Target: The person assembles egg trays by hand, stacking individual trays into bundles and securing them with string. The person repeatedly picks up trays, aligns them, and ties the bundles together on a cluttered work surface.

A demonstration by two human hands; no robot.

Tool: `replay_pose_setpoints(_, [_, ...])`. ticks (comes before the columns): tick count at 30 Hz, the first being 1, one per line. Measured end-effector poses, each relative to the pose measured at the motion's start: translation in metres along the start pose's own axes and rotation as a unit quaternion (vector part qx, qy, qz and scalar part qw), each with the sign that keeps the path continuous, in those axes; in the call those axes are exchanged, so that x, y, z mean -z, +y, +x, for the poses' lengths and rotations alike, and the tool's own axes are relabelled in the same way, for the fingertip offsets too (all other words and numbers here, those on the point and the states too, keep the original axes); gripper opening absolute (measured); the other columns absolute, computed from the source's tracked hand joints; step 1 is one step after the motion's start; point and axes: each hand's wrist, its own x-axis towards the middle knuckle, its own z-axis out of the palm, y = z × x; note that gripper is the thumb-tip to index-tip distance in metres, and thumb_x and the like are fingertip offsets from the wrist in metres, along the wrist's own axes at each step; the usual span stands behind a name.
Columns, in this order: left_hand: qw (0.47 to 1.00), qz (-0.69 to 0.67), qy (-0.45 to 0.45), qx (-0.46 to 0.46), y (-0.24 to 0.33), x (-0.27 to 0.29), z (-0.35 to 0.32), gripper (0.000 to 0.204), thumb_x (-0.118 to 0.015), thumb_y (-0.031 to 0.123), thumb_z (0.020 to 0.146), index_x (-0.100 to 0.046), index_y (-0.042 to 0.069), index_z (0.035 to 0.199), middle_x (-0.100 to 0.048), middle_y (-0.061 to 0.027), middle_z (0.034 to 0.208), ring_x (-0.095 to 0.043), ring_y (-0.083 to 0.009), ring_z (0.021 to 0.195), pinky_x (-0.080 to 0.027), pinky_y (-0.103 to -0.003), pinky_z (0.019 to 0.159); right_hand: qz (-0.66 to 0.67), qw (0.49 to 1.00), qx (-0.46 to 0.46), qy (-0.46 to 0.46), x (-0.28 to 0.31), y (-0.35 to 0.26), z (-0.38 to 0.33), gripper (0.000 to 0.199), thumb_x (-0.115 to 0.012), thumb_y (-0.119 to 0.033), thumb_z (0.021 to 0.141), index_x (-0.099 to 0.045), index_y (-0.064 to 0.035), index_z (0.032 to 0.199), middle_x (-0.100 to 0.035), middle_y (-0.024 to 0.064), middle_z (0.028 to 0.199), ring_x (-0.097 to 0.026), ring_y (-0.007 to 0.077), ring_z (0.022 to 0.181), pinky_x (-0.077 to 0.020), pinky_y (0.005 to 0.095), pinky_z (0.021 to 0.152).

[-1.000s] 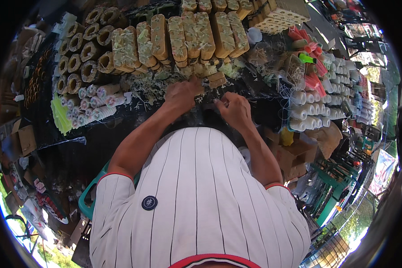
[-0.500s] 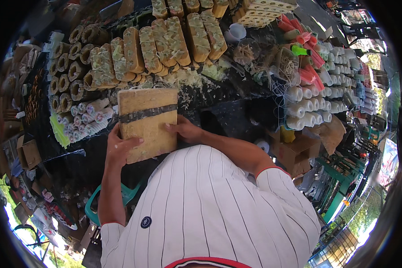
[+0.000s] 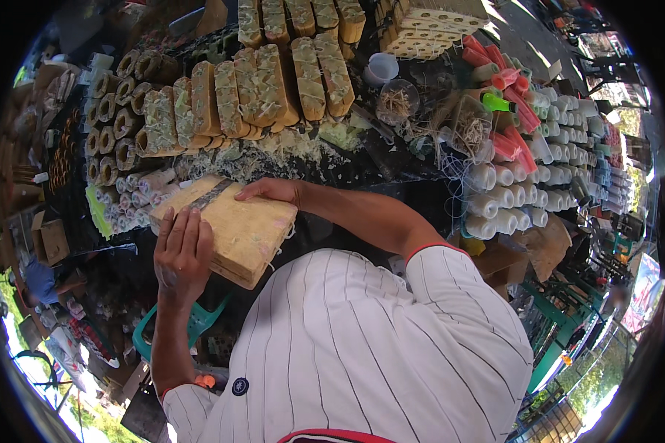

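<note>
A pale wooden block (image 3: 247,238) with a dark band across it is held tilted in front of my body. My left hand (image 3: 182,255) presses against its left side, fingers laid over the edge onto the upper face; its thumb is hidden. At the far right edge, my right hand (image 3: 277,192) grips the block with its thumb on top and its other fingers out of sight behind. Greenish-white scraps (image 3: 273,159) lie scattered on the dark table beyond the block. Rolled plastic-wrapped bundles (image 3: 129,203) sit just left of it.
Several upright wooden blocks (image 3: 255,92), smeared with pale residue and string, stand in rows behind. Hollow tubes (image 3: 105,138) are stacked at left. White cylinders (image 3: 506,199), red pieces (image 3: 523,148) and a white cup (image 3: 380,69) occupy the right side. A green chair (image 3: 203,321) stands at lower left.
The block has gone from nearly upright to tilted and turned, showing its thick near edge. My left hand now lies along its side, and my right hand has shifted to its far edge.
</note>
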Motion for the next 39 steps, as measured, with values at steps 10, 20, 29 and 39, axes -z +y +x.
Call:
replay_pose_setpoints(10, [0.982, -0.149, -0.015, 0.113, 0.03, -0.032, 0.021, 0.057, -0.088, 0.007, 0.052, -0.066, 0.002, 0.105, -0.075, -0.0173, 0.109, -0.071, -0.0341, 0.109, -0.046, -0.054, 0.112, -0.447, 0.582, 0.239, 0.636, -0.003, -0.053, -0.282, 0.03, -0.066, -0.023, 0.1, -0.076, 0.0009, 0.115, -0.076, 0.0172, 0.09, -0.075, 0.0272, 0.08, -0.0578, 0.0393, 0.077])
replay_pose_setpoints(20, [0.973, -0.127, 0.007, 0.191, 0.031, -0.057, 0.023, 0.041, -0.088, 0.007, 0.056, -0.064, 0.006, 0.089, -0.07, -0.0113, 0.087, -0.066, -0.0336, 0.086, -0.05, -0.045, 0.091, -0.74, 0.183, 0.089, 0.641, 0.152, -0.113, -0.38, 0.033, -0.074, -0.012, 0.084, -0.078, -0.0131, 0.117, -0.068, 0.0131, 0.127, -0.063, 0.0387, 0.119, -0.0521, 0.0479, 0.098])
replay_pose_setpoints(29, [0.958, -0.162, 0.021, 0.234, 0.025, -0.07, -0.002, 0.034, -0.085, 0.009, 0.062, -0.066, 0.005, 0.09, -0.07, -0.0109, 0.085, -0.066, -0.0327, 0.084, -0.051, -0.045, 0.091, -0.592, 0.264, 0.225, 0.727, 0.008, -0.1, -0.391, 0.02, -0.074, -0.013, 0.086, -0.075, -0.0031, 0.104, -0.074, 0.0187, 0.092, -0.072, 0.039, 0.091, -0.0544, 0.0464, 0.083])
replay_pose_setpoints(39, [0.965, -0.159, 0.031, 0.207, -0.011, -0.076, -0.007, 0.038, -0.089, 0.013, 0.065, -0.069, 0.006, 0.096, -0.069, -0.0109, 0.078, -0.07, -0.0324, 0.082, -0.045, -0.053, 0.107, -0.557, 0.7, 0.091, 0.439, 0.002, -0.017, -0.138, 0.03, -0.067, -0.023, 0.103, -0.07, 0.0017, 0.119, -0.076, 0.0131, 0.087, -0.071, 0.0249, 0.078, -0.0537, 0.0413, 0.073])
